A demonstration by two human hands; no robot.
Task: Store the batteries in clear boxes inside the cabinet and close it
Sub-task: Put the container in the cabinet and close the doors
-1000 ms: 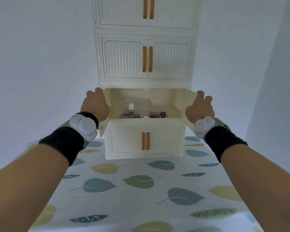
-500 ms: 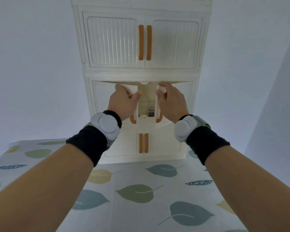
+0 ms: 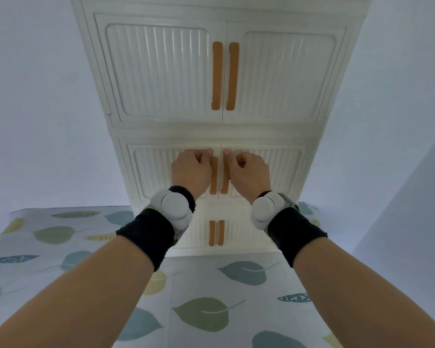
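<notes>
A cream cabinet [image 3: 236, 131] with stacked compartments and orange handles stands at the far end of the table. The two doors of its second compartment from the bottom [image 3: 153, 169] are shut and meet at the middle seam. My left hand [image 3: 191, 172] is curled into a fist and presses on the left door beside its orange handle [image 3: 213, 179]. My right hand [image 3: 249, 172] is curled the same way against the right door beside its handle [image 3: 225, 180]. Neither hand wraps a handle. The clear boxes and batteries are hidden behind the doors.
The compartment above [image 3: 161, 71] and the one below [image 3: 236, 234] have their doors shut. A tablecloth with a leaf print [image 3: 201, 315] covers the table in front of the cabinet. Plain pale walls lie on both sides.
Both doors swung from wide open to fully shut as my hands pushed them inward. The boxes inside went out of sight. My head moved closer to the cabinet.
</notes>
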